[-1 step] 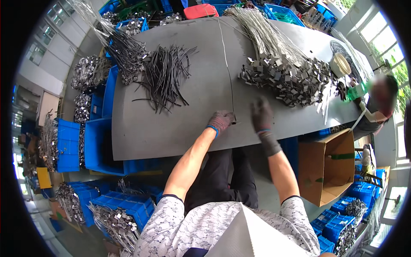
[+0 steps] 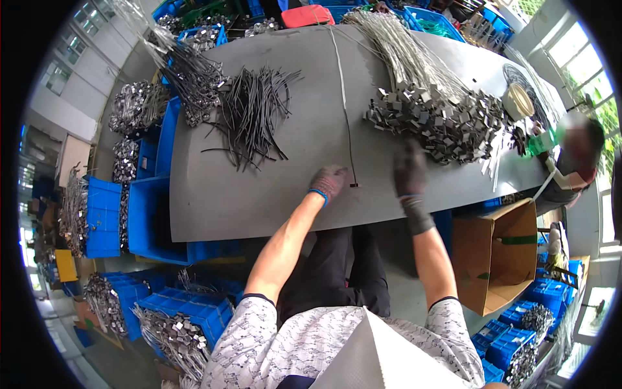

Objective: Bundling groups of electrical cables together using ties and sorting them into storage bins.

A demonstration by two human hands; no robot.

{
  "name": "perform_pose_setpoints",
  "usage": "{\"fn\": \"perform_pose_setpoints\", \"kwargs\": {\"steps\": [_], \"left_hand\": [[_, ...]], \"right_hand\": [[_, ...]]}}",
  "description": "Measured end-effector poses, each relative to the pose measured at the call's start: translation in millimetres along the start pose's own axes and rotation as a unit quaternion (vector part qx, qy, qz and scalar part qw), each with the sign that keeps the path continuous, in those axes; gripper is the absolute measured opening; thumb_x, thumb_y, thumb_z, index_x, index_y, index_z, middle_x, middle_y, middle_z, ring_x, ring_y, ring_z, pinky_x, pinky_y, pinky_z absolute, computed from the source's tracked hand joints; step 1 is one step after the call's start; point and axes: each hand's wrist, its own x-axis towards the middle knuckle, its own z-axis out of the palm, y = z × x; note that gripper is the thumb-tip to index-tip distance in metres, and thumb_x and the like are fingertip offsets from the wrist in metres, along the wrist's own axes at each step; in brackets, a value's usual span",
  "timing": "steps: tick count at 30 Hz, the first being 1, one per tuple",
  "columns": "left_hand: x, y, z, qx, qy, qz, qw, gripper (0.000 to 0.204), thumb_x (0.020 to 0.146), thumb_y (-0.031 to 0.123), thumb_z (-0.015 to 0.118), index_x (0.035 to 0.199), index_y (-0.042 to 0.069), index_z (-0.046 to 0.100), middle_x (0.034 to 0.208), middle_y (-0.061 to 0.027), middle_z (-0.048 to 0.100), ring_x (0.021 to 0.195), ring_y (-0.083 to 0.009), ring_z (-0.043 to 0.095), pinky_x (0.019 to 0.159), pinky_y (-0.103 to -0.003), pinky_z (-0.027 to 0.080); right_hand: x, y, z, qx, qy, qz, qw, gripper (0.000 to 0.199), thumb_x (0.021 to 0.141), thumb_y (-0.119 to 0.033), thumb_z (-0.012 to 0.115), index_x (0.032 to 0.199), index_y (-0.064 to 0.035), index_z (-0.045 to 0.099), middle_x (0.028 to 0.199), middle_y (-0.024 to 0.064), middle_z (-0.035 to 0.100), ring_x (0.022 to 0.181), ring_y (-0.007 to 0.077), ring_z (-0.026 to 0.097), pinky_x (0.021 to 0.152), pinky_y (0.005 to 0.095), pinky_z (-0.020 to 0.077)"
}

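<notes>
Between curled left hand (image 2: 328, 182) and blurred right hand (image 2: 409, 171), thin cable (image 2: 350, 139), nearer the left, right's opening, both holds unclear

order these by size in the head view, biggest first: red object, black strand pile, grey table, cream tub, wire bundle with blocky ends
1. grey table
2. wire bundle
3. black strand pile
Not ranked: red object and cream tub look too alike, both smallest.
</notes>
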Motion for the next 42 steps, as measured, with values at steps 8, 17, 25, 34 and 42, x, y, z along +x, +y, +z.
{"fn": "perform_pose_setpoints", "kwargs": {"steps": [8,17,25,34,42], "left_hand": [[34,-55,-118,0.284,0.161,-0.264,0.908,0.053,0.084,0.055,0.062,0.103,0.007,0.073,0.114,-0.0207,0.068,0.104,-0.0402,0.067,0.088,-0.05,0.054],[60,-165,-85,0.365,0.021,-0.193,0.911,0.032,0.086,0.034,0.06,0.1,0.007,0.068,0.107,-0.0227,0.069,0.097,-0.0393,0.068,0.081,-0.049,0.055],[47,-181,-72,0.163,0.183,-0.169,0.955,0.037,0.087,0.038,0.062,0.091,0.003,0.072,0.105,-0.0225,0.07,0.095,-0.0395,0.069,0.07,-0.044,0.054],[53,-148,-81,0.243,0.1,-0.206,0.943,0.031,0.087,0.035,0.059,0.093,0.008,0.074,0.106,-0.0174,0.071,0.099,-0.0367,0.069,0.077,-0.045,0.055],[35,-163,-78,0.29,0.101,-0.135,0.942,0.029,0.087,0.032,0.056,0.096,0.012,0.075,0.109,-0.0154,0.071,0.103,-0.0349,0.068,0.083,-0.045,0.056]], "right_hand": [[124,41,-23,-0.188,-0.042,0.144,0.971,0.046,0.088,-0.035,0.066,0.122,-0.0045,0.059,0.111,0.0239,0.064,0.105,0.0425,0.061,0.088,0.0488,0.0497],[72,58,-51,0.085,-0.048,0.309,0.946,0.038,0.086,-0.04,0.067,0.096,-0.0039,0.061,0.079,0.0155,0.066,0.072,0.0337,0.068,0.061,0.0465,0.0533],[-18,57,-104,0.361,-0.132,0.474,0.792,0.021,0.088,-0.031,0.063,0.089,-0.0104,0.059,0.067,0.0057,0.055,0.052,0.0216,0.056,0.046,0.0366,0.0477],[-269,47,-171,0.112,-0.116,0.228,0.96,0.028,0.095,-0.019,0.057,0.117,-0.0022,0.06,0.099,0.0218,0.067,0.082,0.0391,0.065,0.073,0.0433,0.0531],[-501,42,-306,-0.154,-0.591,0.477,0.633,0.024,0.089,-0.016,0.051,0.089,0.0005,0.068,0.092,0.0248,0.07,0.089,0.0422,0.068,0.077,0.0499,0.0534]]}}
